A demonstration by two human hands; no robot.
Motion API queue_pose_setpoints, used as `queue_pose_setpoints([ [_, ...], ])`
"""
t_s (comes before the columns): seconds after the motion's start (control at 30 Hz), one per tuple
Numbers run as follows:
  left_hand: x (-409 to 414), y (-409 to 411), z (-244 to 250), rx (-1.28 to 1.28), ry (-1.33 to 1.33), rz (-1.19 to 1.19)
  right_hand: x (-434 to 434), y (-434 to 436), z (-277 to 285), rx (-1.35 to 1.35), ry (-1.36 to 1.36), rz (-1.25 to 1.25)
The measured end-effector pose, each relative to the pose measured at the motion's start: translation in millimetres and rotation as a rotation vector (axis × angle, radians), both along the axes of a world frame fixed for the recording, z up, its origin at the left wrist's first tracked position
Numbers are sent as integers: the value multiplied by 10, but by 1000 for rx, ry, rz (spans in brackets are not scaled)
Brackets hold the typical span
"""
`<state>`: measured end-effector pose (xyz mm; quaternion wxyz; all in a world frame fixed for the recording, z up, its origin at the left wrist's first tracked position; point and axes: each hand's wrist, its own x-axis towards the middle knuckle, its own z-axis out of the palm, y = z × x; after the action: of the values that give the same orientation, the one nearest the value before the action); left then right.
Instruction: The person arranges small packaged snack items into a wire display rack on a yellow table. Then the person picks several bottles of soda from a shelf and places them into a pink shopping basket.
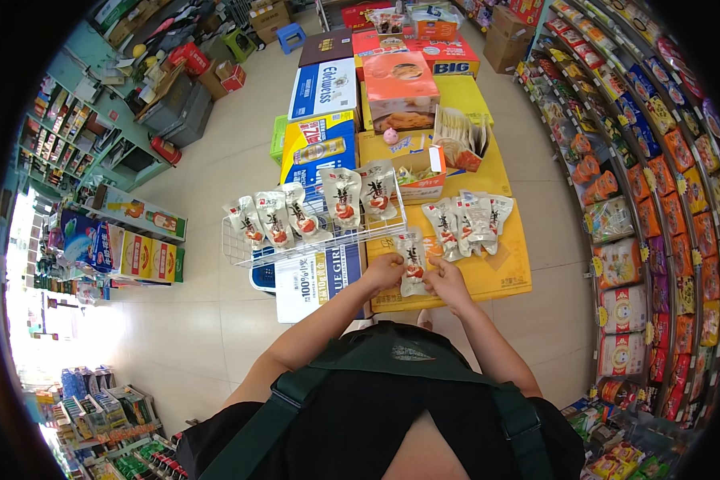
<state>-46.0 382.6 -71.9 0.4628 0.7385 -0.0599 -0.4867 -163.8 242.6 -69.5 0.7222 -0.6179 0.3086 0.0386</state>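
Note:
Between my two hands is a silver vacuum-sealed snack pouch (413, 264) with dark characters and a red food picture. My left hand (386, 273) pinches its left edge, while my right hand (445, 282) has its fingers at the lower right edge. The pouch is over a yellow carton (486, 264); whether it touches the carton I cannot tell. Several matching pouches (468, 223) lie in an overlapping pile to the right. On the left, a white wire rack (312, 247) carries more of these pouches (274, 219), standing in a row with two (342, 198) farther right.
Behind the pile is an open snack box (423, 180), beside a fan of flat packets (462, 141). A pink pig figure (390, 136) sits near an orange box (401, 84). Beer cartons (323, 90) line the left; a blue basket (263, 279) is under the rack. Stocked shelves (648, 228) rise at right.

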Motion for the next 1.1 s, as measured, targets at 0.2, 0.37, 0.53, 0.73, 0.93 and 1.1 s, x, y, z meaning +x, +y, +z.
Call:
queue_pose_setpoints([
  [0.2,-36,31,-189,-113,-239,-157,-24,50,93,-71,-28,-83],
  [0.37,-84,20,148,-283,-37,-135,-104,-72,0,-337,-130,-193],
  [0.53,-81,80,571,-380,-6,-140,-118,-87,725,-147,-114,-239],
  [0.73,107,308,970,-567,-252,-118,127,94,1107,-79,-339,-229],
  [0.93,425,787,1339,-523,-587,42,691,497,1369,-70,-524,-106],
  [1.1,610,1296,1605,-433,-628,223,1162,936,1502,-35,-606,59],
])
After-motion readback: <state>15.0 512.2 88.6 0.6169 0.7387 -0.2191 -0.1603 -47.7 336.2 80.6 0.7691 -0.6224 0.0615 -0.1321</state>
